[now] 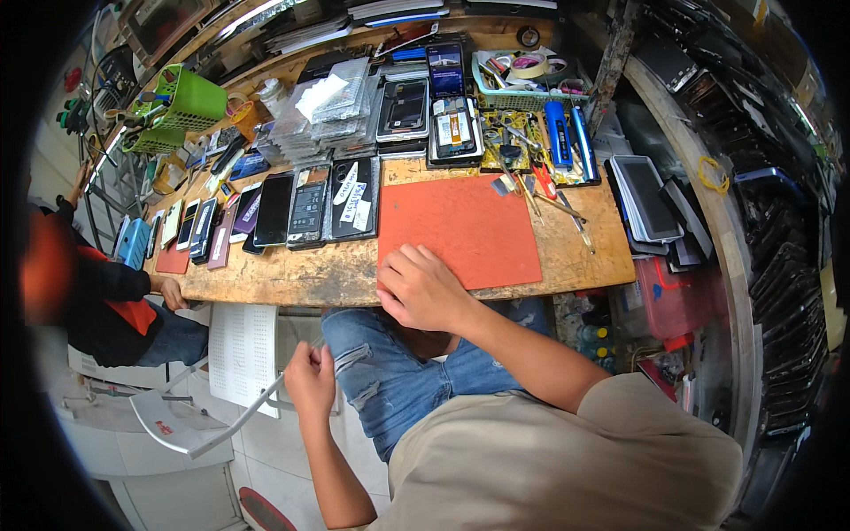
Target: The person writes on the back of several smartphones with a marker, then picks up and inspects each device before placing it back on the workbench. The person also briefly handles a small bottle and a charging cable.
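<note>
My right hand [420,285] rests on the near left edge of an orange-red rectangular mat [465,226], its fingers curled under and nothing showing from them. The mat lies on a worn wooden workbench [328,276], slightly over its front edge. My left hand [310,379] hangs off the bench beside my left knee, loosely fisted, with nothing sticking out of it. Left of the mat, nearest my right hand, are an opened phone with labels [352,199], a phone with its battery bared [307,208] and a black phone [274,210].
Tweezers [580,226] and screwdrivers lie right of the mat, near a blue cylindrical tool [558,133]. Stacked phone parts [328,115] and a basket of tapes [531,75] stand behind. A white chair [243,354] and another person [115,292] are at left; shelves [708,177] crowd the right.
</note>
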A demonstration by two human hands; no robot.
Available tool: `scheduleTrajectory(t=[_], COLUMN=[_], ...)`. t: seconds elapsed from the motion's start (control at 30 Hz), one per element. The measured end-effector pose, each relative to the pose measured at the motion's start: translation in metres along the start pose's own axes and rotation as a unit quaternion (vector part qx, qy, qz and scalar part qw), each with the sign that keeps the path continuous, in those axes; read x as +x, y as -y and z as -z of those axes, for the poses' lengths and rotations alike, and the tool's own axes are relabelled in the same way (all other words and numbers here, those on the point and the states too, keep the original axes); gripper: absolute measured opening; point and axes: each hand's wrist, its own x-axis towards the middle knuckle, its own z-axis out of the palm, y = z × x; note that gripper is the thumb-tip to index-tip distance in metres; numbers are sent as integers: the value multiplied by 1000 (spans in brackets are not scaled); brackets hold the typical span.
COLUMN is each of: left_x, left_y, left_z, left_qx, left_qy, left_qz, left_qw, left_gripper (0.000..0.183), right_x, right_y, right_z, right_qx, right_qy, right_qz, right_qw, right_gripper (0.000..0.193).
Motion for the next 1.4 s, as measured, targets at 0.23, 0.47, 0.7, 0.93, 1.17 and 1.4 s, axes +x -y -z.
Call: scheduleTrajectory(t=[0.23, 0.47, 0.7, 0.93, 1.17, 1.4], left_x=[-70, -45, 4, 22, 35, 39], left_y=[154, 122, 62, 71, 66, 63], left_z=[-103, -109, -142, -165, -176, -189], left_qx=[229, 231, 9, -44, -49, -60], left_qy=[89, 62, 9, 18, 37, 93], left_qz=[9, -10, -86, -25, -45, -49], left_qw=[969, 971, 996, 999, 997, 993], left_gripper=[55, 51, 21, 17, 24, 29], right_x=[3, 57, 118, 113, 106, 108], right_y=[5, -9, -15, -23, -31, -32], right_z=[-1, -7, -39, -29, -28, -26], right_qx=[-21, -51, -211, -131, -78, -109], right_qy=[11, 24, 177, 179, 118, 149], right_qz=[2, -132, -207, -238, -195, -165], right_qw=[1000, 990, 939, 946, 971, 969], right_gripper=[16, 41, 70, 70, 67, 65])
